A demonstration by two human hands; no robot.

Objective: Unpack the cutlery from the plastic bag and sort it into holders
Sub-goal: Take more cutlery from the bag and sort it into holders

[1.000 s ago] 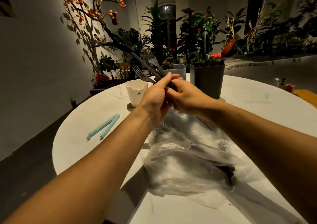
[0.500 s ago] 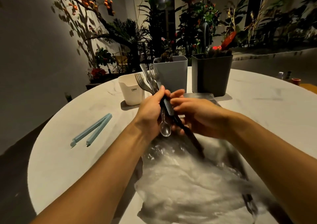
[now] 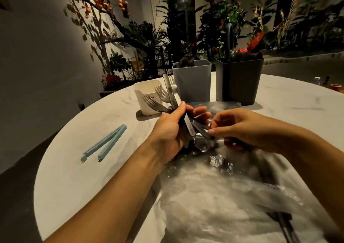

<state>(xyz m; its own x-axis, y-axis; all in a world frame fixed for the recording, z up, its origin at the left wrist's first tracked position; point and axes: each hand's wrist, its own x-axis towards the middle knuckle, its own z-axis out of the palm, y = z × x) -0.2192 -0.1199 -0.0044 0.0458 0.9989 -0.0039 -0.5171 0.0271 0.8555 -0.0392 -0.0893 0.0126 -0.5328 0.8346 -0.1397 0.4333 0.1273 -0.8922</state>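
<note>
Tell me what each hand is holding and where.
The left hand grips a bundle of cutlery around mid-handle. The right hand pinches a handle end in that bundle.

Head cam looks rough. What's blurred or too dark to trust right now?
Head view: plastic bag smeared by motion blur; right hand soft; left hand and its cutlery bundle fairly sharp; dark holder contents lost in shadow; table edge bowed by the wide lens.

Only lettering I can spot is a small dark print on the front of the white holder (image 3: 144,101), and a fork's tines cover most of it. Just a "W" at the end shows, rest is hidden. Nothing else readable anywhere.
</note>
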